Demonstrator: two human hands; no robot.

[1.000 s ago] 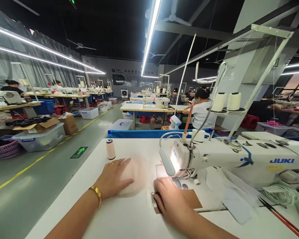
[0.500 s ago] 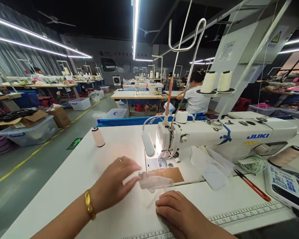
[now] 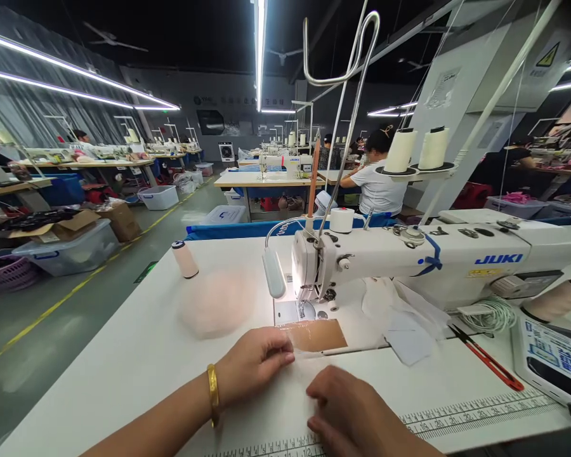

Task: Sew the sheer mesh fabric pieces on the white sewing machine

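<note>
My left hand (image 3: 261,360), a gold bangle on its wrist, rests in front of the needle area with thumb and fingers pinched together. A thin, sheer, pale fabric piece (image 3: 309,365) shows faintly at those fingertips; its outline is hard to make out against the white table. My right hand (image 3: 345,406) is just to the right, slightly blurred, fingers bent and the thumb apart from the index finger. I see nothing held in it. Beyond both hands stands the sewing machine (image 3: 380,254), its lamp lit, with a brown plate (image 3: 316,335) before its needle.
A sheer pinkish fabric pile (image 3: 216,301) and a thread cone (image 3: 185,260) lie on the left. To the right are white fabric scraps (image 3: 406,330), red-handled tweezers (image 3: 488,358), a cord coil (image 3: 492,316) and a phone (image 3: 552,362). A ruler strip (image 3: 476,412) runs along the front edge.
My left hand has moved right and towards me, its fingers closing at the sheer piece, which has come off the brown plate. My right hand has shifted slightly right, its thumb now showing apart.
</note>
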